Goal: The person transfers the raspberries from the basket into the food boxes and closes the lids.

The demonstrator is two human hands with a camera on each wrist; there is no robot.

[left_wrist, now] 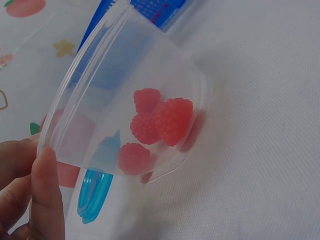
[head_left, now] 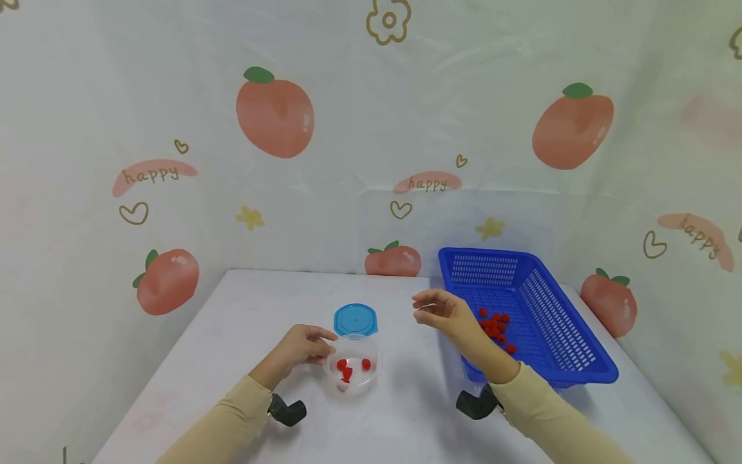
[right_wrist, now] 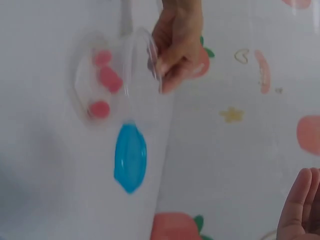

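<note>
My left hand (head_left: 303,348) pinches the rim of a clear plastic tub (head_left: 369,380) between thumb and fingers. Inside the tub lie several red raspberries (left_wrist: 175,120), bunched low against its floor. My right hand (head_left: 446,312) hovers above the table between the tub and a blue basket, its fingers loosely bent with nothing seen in them. In the right wrist view only part of that hand's fingers (right_wrist: 296,205) shows at the lower right corner. More raspberries (head_left: 494,327) lie in the blue basket (head_left: 556,335), partly hidden behind my right forearm.
Just behind the tub a blue lid (head_left: 355,319) lies on the white tabletop (head_left: 266,296). The basket occupies the right side of the table, its slotted walls rising past the right forearm. A white printed curtain (head_left: 348,129) hangs behind the table.
</note>
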